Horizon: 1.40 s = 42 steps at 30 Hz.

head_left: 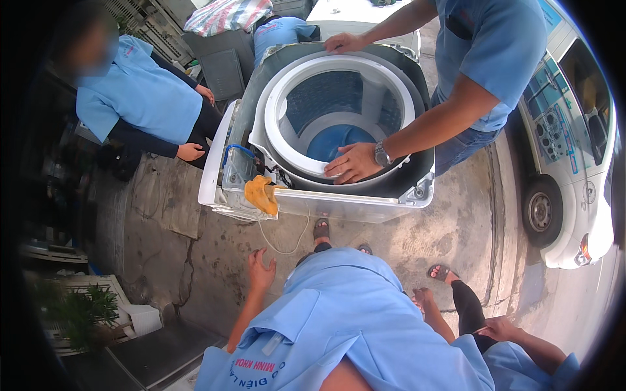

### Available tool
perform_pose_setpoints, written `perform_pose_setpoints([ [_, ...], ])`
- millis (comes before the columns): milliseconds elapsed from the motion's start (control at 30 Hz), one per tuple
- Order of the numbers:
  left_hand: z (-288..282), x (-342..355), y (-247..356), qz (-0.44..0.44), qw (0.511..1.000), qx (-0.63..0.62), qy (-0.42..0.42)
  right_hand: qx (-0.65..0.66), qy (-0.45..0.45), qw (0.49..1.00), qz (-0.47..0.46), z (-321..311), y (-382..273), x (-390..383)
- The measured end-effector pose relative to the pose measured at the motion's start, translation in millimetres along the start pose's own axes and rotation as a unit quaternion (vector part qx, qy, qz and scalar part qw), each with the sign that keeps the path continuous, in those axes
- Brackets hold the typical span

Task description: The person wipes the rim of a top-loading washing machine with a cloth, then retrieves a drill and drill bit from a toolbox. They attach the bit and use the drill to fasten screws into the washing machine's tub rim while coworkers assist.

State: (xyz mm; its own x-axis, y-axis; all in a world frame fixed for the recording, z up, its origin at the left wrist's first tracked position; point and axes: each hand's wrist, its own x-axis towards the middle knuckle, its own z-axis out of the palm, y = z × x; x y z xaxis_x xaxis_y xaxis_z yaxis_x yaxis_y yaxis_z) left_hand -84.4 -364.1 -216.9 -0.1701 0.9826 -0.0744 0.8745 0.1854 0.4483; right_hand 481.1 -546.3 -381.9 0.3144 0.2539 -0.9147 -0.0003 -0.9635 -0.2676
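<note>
Fingers (253, 260) of the wearer's left hand (262, 275) spread loosely, gripping nothing, near the opened top-load washing machine (365, 203) ahead; whether the lower right hand (424, 301) holds anything, I can't tell. One co-worker's hand (355, 163) presses the white tub ring (273, 111).

Worn concrete floor (398, 244) under an opened-up washing machine (339, 203).
The floor is grey and stained, with a dark crack (188, 260) running through its left part and a paler slab (171, 202) nearby; the white-sided machine stands on it, and a thin pale cable (282, 253) lies in a loose loop just in front (its upper end passes out of sight by the machine). Feet in dark sandals (442, 271) rest on the concrete, and to the right, past a long seam (497, 228), a white van (559, 236) stands on lighter ground.
</note>
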Motion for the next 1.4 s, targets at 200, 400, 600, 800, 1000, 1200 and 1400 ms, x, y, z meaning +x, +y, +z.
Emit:
perform_pose_setpoints([
  [200,60,-94,-74,-0.192,0.922,-0.165,-0.292,0.064,-0.077,0.993,-0.063,-31,-21,36],
  [400,54,-161,-79,-0.212,0.916,-0.162,-0.299,-0.043,0.015,0.989,-0.143,-24,-79,18],
  [600,42,-173,-66,-0.226,0.925,-0.219,-0.212,-0.085,-0.013,0.992,-0.096,-15,-93,1],
  [800,26,-193,-76,-0.366,0.889,-0.254,-0.109,-0.181,-0.029,0.981,-0.064,8,-91,12],
  [1000,52,-280,-158,-0.460,0.837,-0.290,-0.060,-0.276,-0.048,0.956,-0.088,74,-149,-34],
  [1200,82,-387,-215,-0.533,0.765,-0.361,-0.028,-0.280,-0.113,0.947,-0.114,167,-224,-33],
  [1400,25,-403,-302,-0.584,0.722,-0.370,0.000,-0.513,-0.082,0.832,-0.197,346,-271,-141],
])
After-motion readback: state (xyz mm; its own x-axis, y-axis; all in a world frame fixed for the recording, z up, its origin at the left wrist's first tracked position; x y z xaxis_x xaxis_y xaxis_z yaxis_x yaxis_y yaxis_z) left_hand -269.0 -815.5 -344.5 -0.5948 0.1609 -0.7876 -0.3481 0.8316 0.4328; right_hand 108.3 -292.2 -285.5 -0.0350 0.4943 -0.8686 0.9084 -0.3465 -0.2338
